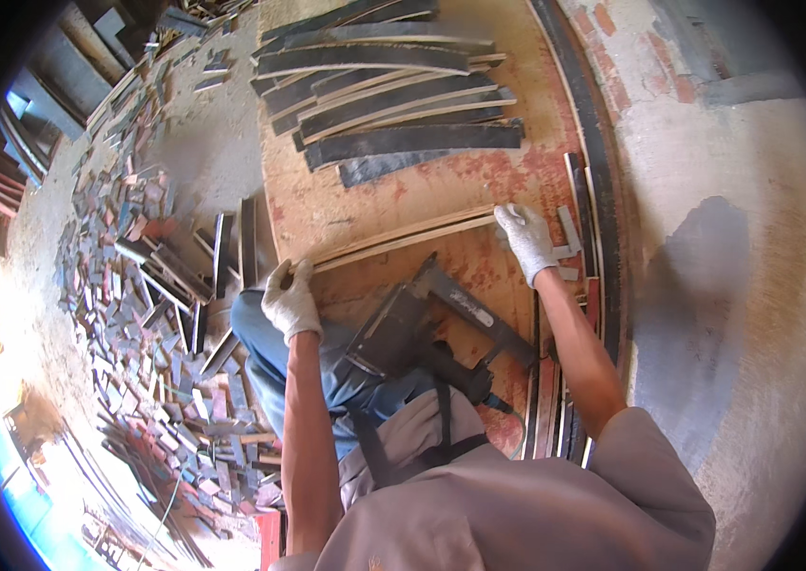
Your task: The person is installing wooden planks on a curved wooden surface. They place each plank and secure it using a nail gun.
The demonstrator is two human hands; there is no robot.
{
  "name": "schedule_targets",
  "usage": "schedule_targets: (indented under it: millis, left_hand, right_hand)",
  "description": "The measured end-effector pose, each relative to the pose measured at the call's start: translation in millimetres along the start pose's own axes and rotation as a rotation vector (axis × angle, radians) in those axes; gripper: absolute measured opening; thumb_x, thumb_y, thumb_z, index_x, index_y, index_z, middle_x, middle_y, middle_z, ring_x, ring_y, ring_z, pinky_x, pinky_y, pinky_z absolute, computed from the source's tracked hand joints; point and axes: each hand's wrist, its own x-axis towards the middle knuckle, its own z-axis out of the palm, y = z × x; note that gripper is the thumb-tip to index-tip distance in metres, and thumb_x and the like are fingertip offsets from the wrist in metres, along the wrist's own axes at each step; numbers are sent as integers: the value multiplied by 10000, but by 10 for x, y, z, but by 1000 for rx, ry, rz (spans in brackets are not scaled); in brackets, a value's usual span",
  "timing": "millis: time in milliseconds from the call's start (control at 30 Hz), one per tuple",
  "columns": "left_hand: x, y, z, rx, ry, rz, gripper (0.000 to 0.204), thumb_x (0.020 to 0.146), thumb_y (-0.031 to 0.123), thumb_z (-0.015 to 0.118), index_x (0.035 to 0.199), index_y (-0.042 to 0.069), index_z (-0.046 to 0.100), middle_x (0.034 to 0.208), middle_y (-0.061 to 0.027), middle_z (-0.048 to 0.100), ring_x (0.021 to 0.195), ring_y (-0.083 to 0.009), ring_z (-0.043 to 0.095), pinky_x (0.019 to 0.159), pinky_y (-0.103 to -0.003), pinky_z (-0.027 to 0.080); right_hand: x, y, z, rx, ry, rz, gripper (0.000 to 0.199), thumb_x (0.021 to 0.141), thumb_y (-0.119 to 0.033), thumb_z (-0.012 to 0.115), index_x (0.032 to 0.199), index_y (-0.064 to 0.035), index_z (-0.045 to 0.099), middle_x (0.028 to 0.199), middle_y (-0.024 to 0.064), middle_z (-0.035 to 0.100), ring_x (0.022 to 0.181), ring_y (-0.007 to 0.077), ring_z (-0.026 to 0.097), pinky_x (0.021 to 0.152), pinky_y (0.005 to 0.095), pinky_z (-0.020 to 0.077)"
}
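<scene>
A dark nail gun rests on the person's lap, close for use. Beyond it, the left hand and right hand, both gloved, pinch the 2 ends of long pale wooden strips, pressing them flat on the plywood board. Farther away lies a stack of dark strips.

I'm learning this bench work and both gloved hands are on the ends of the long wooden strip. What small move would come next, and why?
Probably press the wooden strip flat and square it on the board. The left hand and right hand each hold one end, and it lies slightly skewed. The nail gun rests untouched just below, so reaching for it could follow.
</scene>
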Motion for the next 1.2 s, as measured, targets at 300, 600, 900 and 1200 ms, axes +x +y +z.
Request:
schedule_targets:
  millis: [300,600,900,1200]
  left_hand:
    - [-60,12,-5,-100,-71,12,379,834,125,833,1182,-1,750,1053,-101,757,930,-147,661,893,-292,519]
    - [30,-137,-39,-77,-84,80,471,822,112,840,1258,-3,705,1107,-102,739,991,-172,665,936,-317,520]
    - [100,-4,-42,-30,-121,124,659,811,125,835,1424,90,593,1258,-142,687,1081,-215,650,917,-337,536]
    - [283,31,-67,-70,-121,101,409,831,121,817,1216,19,729,1123,-128,752,1016,-199,697,932,-333,539]
  right_hand:
    - [1008,-469,-211,-653,436,-803,608,830,-235,773,1393,-137,564,1314,175,642,1149,373,613,965,461,505]
    - [834,-690,-275,-912,182,-949,195,779,-143,780,928,-111,660,1048,78,635,1002,345,602,823,482,505]
    - [558,-490,37,-408,-165,-944,234,820,-2,772,1028,-60,683,1009,117,707,950,302,689,803,385,557]
    - [316,-431,180,-400,-79,-786,389,839,-85,780,1216,-108,687,1175,136,716,1079,305,689,927,385,547]
